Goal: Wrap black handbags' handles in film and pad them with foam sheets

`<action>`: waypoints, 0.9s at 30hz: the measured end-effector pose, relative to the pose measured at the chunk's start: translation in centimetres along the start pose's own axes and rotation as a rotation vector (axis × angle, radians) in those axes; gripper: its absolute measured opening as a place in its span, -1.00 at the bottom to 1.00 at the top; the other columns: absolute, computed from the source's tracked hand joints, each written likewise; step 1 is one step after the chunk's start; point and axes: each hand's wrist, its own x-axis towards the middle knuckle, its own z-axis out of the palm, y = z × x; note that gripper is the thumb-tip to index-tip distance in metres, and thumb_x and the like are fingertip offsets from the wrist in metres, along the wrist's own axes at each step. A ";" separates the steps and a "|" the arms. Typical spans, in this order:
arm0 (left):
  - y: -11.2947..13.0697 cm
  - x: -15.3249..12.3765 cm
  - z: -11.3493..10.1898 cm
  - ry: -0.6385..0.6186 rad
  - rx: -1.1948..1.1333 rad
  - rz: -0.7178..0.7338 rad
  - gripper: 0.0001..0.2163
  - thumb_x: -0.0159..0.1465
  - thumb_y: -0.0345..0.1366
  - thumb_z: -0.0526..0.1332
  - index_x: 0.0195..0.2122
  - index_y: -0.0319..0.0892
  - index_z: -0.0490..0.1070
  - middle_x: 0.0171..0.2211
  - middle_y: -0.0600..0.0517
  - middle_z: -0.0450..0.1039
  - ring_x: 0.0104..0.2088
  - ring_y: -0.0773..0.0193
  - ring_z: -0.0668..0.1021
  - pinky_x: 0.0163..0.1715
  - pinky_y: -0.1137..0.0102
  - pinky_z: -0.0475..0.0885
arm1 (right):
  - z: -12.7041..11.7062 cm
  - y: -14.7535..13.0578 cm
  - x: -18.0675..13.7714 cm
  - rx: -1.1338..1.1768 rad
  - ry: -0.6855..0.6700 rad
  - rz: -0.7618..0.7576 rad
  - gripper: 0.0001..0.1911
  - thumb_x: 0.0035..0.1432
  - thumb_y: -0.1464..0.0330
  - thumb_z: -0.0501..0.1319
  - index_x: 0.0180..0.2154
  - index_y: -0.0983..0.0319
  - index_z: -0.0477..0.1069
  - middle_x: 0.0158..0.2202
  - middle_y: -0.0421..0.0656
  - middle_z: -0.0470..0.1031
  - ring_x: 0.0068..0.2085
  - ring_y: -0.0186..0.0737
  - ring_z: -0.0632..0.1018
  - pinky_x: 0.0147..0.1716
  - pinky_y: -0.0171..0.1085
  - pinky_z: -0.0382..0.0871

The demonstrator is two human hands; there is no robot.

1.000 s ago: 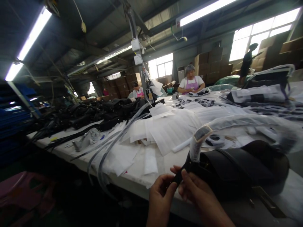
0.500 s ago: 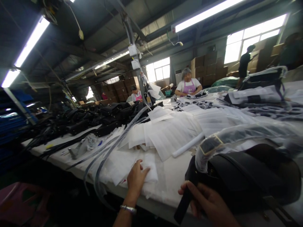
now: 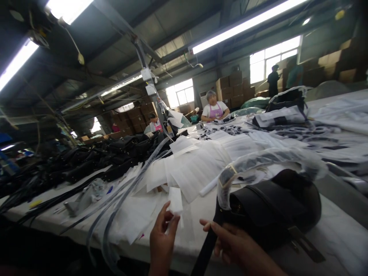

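My left hand (image 3: 161, 239) pinches a small white paper sheet (image 3: 175, 199) and holds it upright above the table edge. My right hand (image 3: 234, 245) grips the black strap (image 3: 205, 249) that hangs from a black handbag (image 3: 274, 209) lying on the white table (image 3: 339, 234). The bag's curved handle (image 3: 258, 163) is wrapped in clear plastic film. A loose heap of white sheets (image 3: 195, 168) lies just beyond my hands.
Black bags and straps (image 3: 86, 161) are piled along the table's left. Long clear plastic strips (image 3: 120, 199) droop over the front edge. Two people in aprons (image 3: 214, 109) work at the far end, and another stands by cardboard boxes (image 3: 235, 86) at the window.
My left hand left the strap, reached to the white sheets on the table and has lifted one off. My right hand kept hold of the strap throughout.
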 end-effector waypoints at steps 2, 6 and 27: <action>0.5 -2.2 1.3 -0.034 -0.114 -0.005 -0.36 0.14 0.05 0.33 0.20 -0.09 0.31 -0.25 0.02 0.55 -0.30 0.20 0.60 -0.23 0.39 0.47 | 0.3 -0.4 -0.4 0.121 -0.014 0.008 -0.47 0.00 -0.10 0.36 -0.27 0.23 0.63 -0.22 -0.06 0.56 -0.51 -0.43 0.42 -0.63 -0.48 0.10; -0.4 -5.2 2.6 -0.179 -0.191 -0.011 -0.31 0.11 0.10 0.33 0.23 -0.07 0.31 -0.36 0.06 0.54 -0.44 0.28 0.56 -0.34 0.43 0.46 | 0.5 -0.4 -0.7 0.188 0.005 -0.017 -0.47 -0.04 -0.08 0.40 -0.24 0.23 0.63 -0.37 -0.14 0.51 -0.52 -0.48 0.38 -0.62 -0.51 0.08; 7.2 0.8 2.1 -0.484 -0.277 -0.137 -0.71 0.06 -0.06 0.43 -0.38 -0.20 0.61 -0.38 -0.04 0.65 -0.31 0.16 0.63 -0.25 0.40 0.46 | 0.2 0.2 -0.4 -0.040 0.057 -0.084 -0.29 -0.11 -0.23 0.31 -0.19 0.22 0.64 -0.54 -0.21 0.40 -0.55 -0.38 0.37 -0.63 -0.44 0.17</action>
